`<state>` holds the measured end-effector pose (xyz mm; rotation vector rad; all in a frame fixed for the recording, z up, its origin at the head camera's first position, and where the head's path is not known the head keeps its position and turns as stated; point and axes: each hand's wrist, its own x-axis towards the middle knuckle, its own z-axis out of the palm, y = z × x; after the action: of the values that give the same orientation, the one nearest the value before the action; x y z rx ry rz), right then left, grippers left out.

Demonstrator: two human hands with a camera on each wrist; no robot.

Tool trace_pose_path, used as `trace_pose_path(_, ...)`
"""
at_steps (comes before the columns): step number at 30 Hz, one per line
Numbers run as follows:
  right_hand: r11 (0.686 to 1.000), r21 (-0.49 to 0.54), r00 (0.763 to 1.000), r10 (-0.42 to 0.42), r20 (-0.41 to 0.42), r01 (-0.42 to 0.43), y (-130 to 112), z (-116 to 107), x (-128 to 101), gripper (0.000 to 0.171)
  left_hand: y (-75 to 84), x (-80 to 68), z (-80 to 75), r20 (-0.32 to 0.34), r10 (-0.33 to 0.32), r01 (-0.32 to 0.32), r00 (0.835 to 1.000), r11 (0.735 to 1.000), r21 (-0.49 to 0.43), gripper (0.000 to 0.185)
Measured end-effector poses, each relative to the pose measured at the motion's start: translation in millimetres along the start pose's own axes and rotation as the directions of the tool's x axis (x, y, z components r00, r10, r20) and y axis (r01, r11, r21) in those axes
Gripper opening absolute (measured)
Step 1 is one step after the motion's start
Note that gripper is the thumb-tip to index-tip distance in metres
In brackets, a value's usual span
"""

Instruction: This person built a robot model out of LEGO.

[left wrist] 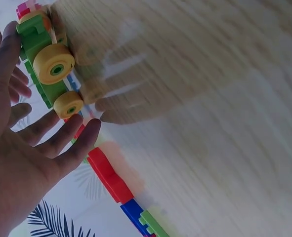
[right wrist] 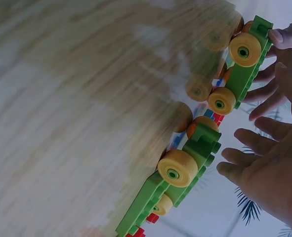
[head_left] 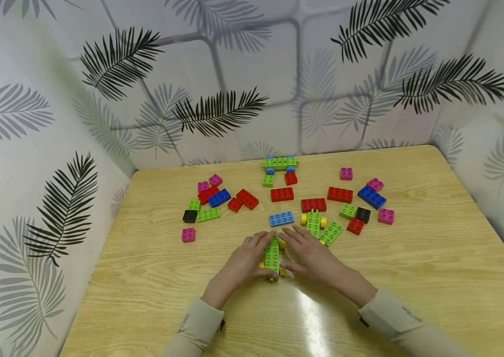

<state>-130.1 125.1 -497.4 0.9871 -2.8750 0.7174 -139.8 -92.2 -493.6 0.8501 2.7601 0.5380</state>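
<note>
We had the green wheeled chassis (head_left: 272, 254) lying on the bench (head_left: 412, 277) between our hands, near the front of the scattered bricks. Our left hand (head_left: 243, 263) and right hand (head_left: 311, 258) flanked it with relaxed, straight fingers, the grip released, at most touching its sides. We judged the piece just placed; next called for choosing a brick, perhaps the light-blue brick (head_left: 281, 218) just beyond.

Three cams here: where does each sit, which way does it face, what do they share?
Head: above, facing forward and down at the table; both hands and sleeves flank the green car.
Left wrist: at table level, facing the left hand and car's yellow wheels.
Right wrist: table level, facing right hand.
Shared: the green car.
</note>
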Motion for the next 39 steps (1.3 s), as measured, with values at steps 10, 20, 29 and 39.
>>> trace_pose_path(10, 0.998, 0.067, 0.997, 0.011, 0.077, -0.016, -4.6, 1.6, -1.5, 0.070, 2.5, 1.0, 2.1, -0.007, 0.015, -0.014, 1.000, 0.999, 0.034, 0.100)
trace_pose_path(20, 0.998, 0.058, 0.995, 0.009, 0.098, -0.015, -5.7, 3.8, -1.6, 0.071, 2.0, 0.9, 1.9, -0.007, 0.021, -0.020, 1.000, 0.999, 0.040, 0.101)
trace_pose_path(29, 0.995, 0.100, 0.996, -0.004, 0.085, -0.005, -12.1, 3.5, 2.0, 0.075, 0.5, 0.7, 5.5, -0.016, 0.016, -0.015, 1.000, 1.000, 0.015, 0.099)
trace_pose_path(39, 0.993, 0.112, 0.995, 0.026, 0.092, -0.037, -13.1, 3.2, 6.1, 0.086, -0.9, 0.5, 5.8, -0.026, 0.026, -0.026, 0.999, 1.000, 0.005, 0.101)
